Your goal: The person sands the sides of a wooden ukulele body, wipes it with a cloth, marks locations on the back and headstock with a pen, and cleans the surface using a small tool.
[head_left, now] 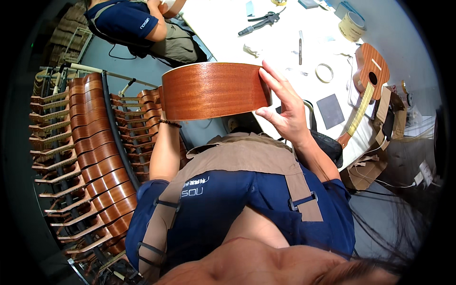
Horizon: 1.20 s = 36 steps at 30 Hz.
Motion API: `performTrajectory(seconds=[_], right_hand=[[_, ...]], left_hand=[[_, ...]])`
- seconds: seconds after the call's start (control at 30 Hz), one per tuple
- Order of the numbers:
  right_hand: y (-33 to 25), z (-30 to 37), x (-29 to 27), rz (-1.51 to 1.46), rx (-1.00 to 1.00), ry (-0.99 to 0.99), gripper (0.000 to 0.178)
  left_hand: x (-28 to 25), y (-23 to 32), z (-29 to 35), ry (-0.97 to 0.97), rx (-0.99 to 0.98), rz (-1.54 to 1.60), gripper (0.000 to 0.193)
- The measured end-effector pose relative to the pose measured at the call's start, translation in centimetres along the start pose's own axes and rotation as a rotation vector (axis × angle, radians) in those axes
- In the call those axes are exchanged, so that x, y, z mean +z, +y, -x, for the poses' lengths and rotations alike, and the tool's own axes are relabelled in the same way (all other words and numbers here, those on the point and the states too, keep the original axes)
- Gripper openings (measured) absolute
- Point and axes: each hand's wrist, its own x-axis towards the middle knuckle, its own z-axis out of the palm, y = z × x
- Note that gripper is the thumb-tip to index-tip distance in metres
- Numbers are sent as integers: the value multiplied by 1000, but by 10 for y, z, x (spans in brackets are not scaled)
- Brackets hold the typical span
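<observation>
A reddish-brown wooden ukulele [216, 91] is held up in front of me, its curved side facing me and a pale edge along the top. At its right end, my right hand [285, 111] grips the body, fingers stretched along the far part and thumb at the near edge. My left forearm [165, 152], with a dark beaded bracelet [170, 123] at the wrist, reaches up behind the instrument's left end. The body hides the fingers of that hand, so their grip does not show.
To my left stands a rack [61, 147] with several ukuleles. The white table [213, 23] bears another ukulele [372, 71], an air blow gun [260, 23], a tape roll [324, 72], a dark square sheet [330, 111] and a tub [352, 26]. A co-worker [137, 23] stands beyond.
</observation>
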Motion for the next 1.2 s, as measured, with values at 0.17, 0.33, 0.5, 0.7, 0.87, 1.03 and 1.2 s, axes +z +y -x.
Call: performTrajectory(seconds=[0.17, 0.33, 0.5, 0.7, 0.87, 1.03, 1.2], right_hand=[[7, 2, 5, -38, 15, 38, 63], [18, 2, 9, -70, 7, 83, 65], [23, 4, 11, -67, -4, 69, 65], [32, 11, 17, -415, 221, 42, 78], [38, 12, 12, -856, 515, 14, 86], [60, 23, 8, -991, 810, 303, 58], [40, 15, -1, -993, 782, 302, 57]], left_hand=[[9, 6, 4, -25, 14, -12, 50], [16, 10, 6, -44, 16, -3, 48], [26, 16, 14, 22, -51, 126, 47], [8, 30, -11, 283, 245, 366, 39], [77, 66, 13, 325, 605, 102, 46], [131, 85, 44, 112, 947, -295, 51], [149, 87, 64, -106, 1028, -253, 64]])
